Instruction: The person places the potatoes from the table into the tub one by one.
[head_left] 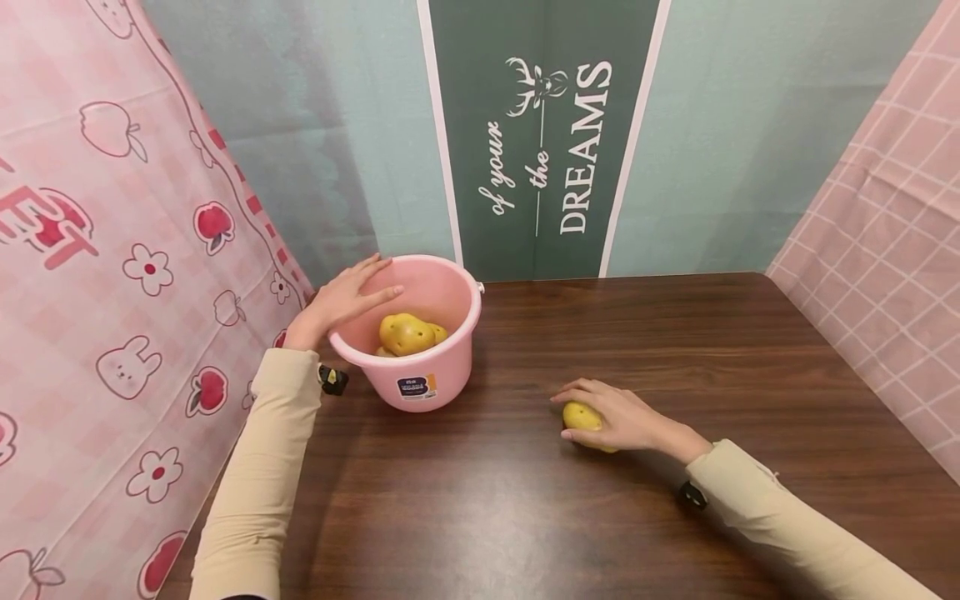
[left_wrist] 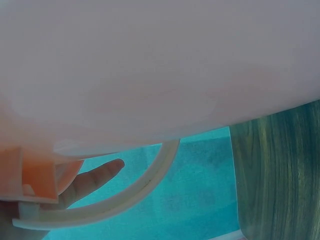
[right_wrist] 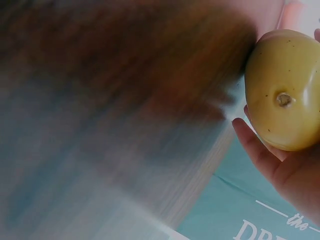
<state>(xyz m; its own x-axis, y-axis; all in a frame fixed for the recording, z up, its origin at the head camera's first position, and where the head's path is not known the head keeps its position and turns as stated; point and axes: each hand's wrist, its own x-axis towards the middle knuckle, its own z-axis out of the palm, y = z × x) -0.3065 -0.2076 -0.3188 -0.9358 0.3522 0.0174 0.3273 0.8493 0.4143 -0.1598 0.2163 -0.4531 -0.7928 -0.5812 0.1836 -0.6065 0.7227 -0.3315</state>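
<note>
A pink bucket (head_left: pixel 423 383) stands upright on the table, with several yellow potatoes (head_left: pixel 407 335) inside. My left hand (head_left: pixel 341 297) holds the bucket's left rim, thumb over the inside and fingers along the outer edge. In the left wrist view, the bucket's wall (left_wrist: pixel 160 75) fills most of the frame, with a finger (left_wrist: pixel 95 180) beside its white handle (left_wrist: pixel 135 197). Right of the bucket, my right hand (head_left: pixel 611 417) grips a yellow potato (head_left: pixel 581 415) from above, at the tabletop. The right wrist view shows this potato (right_wrist: pixel 282 90) between thumb and fingers.
The dark wood table (head_left: pixel 487 500) extends around the bucket and the right hand. A green printed cloth (head_left: pixel 540 167) hangs behind its back edge. Pink patterned cloth (head_left: pixel 142 292) borders the left side, and a pink grid cloth (head_left: pixel 885 250) the right.
</note>
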